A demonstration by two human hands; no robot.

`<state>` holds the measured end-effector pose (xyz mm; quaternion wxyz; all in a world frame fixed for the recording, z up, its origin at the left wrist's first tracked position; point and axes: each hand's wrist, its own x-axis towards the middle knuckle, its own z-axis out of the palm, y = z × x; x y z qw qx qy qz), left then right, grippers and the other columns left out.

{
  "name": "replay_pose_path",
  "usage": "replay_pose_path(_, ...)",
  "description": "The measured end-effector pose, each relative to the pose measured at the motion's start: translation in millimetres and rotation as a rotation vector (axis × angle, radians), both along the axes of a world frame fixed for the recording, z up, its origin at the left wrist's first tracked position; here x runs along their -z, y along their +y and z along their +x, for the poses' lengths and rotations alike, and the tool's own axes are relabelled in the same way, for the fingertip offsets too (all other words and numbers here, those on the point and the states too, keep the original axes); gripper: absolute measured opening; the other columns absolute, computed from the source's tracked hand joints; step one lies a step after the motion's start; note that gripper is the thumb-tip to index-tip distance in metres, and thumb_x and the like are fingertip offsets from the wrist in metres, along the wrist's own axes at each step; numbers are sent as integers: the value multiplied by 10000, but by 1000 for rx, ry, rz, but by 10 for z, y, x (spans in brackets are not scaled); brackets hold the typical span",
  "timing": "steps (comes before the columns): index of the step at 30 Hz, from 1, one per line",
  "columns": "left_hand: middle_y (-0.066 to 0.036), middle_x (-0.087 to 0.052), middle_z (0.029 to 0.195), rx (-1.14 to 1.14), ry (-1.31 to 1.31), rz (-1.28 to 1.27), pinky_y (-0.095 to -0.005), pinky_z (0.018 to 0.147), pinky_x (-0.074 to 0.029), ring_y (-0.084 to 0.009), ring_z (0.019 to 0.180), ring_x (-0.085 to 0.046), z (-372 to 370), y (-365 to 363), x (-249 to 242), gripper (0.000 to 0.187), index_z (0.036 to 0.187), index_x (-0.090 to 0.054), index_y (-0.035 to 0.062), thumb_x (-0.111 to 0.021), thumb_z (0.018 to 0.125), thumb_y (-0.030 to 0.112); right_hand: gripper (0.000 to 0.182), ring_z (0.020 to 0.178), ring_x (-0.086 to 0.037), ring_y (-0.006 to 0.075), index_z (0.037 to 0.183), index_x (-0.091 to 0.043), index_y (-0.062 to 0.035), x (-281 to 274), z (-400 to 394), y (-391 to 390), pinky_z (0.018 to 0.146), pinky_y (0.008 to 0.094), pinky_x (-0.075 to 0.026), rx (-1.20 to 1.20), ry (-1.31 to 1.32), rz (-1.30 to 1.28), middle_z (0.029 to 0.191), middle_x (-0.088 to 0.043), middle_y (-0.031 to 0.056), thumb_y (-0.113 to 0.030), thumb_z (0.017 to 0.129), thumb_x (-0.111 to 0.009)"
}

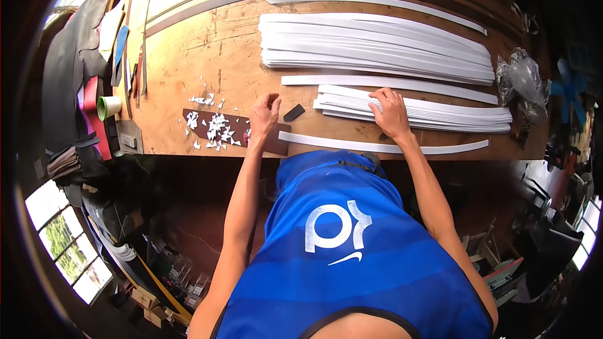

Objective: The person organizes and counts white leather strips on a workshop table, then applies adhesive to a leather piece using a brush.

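Observation:
My right hand (392, 114) lies over the smaller stack of white strips (452, 116), its fingers bent over the far edge and the thumb pressing on top, gripping at the upper strips. To the left, my left hand (265, 113) hovers above the table with its fingers curled together; whatever may be between them is hidden. A small black block (293, 112) lies just right of that hand. Under my left wrist is a dark brown board (274, 143) scattered with small white offcuts (218, 128). One single white strip (383, 144) lies along the near table edge.
Behind the smaller stack lie another single strip (389, 83) and a larger pile of white strips (370, 44). Crumpled clear plastic (524, 78) sits at the right end of the wooden table (188, 44). A green-rimmed cup (109, 108) and sheet scraps are at the left.

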<state>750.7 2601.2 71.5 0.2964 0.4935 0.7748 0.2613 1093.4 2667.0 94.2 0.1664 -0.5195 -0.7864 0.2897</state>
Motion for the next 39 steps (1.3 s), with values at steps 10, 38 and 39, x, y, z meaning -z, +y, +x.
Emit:
replay_pose_path(10,-121,-569,1036,89,482,15,-444,848,-451,-329,962,-540,-430,-1032,70,508,1165,-594,84,-799,724,231,132,834,-617,281,894,-664,-78,93,-1127,-683,728,391,-504,-386,96,-17,860,-614,72,-175,814,-703)
replay_pose_path(38,-43,-656,820,-435,-185,101,-271,616,-504,-108,684,-614,-721,-1778,-686,241,1000,-611,17,-734,812,102,292,833,-633,176,1068,-677,-22,339,-1994,-963,764,311,-508,-38,401,-581,954,-691,90,-239,874,-706)
replay_pose_path(39,-37,-653,821,-514,-333,106,-248,592,-491,-93,669,-606,-680,-1830,-732,242,1022,-607,27,-727,825,98,304,818,-620,141,1076,-670,-16,242,-2083,-966,747,288,-504,-12,515,-738,960,-693,76,-259,894,-695)
